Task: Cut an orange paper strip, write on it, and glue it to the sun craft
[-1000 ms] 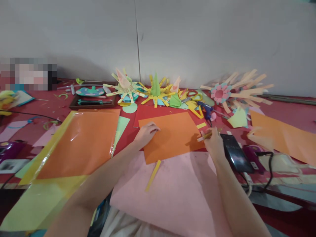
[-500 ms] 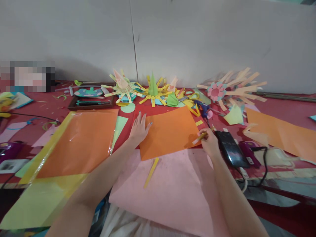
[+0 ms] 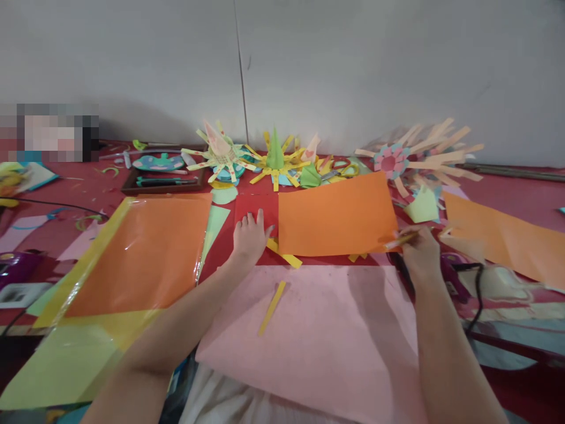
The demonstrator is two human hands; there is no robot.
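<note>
Apparently a craft workspace: paper ornaments, coloured sheets and scissors lie along a red table.

Shifted the orange sheet rightward along with the right hand, hiding that blue glue gun and baring some yellow strips. Also got the left hand off the orange.

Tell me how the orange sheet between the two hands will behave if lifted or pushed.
The orange sheet is probably very light, since it looks thin and flat. Lifted by one corner, it may bend: it is broad, with nothing visibly stiffening it. Pushed, it could drag the yellow strip poking out at its near edge.
</note>
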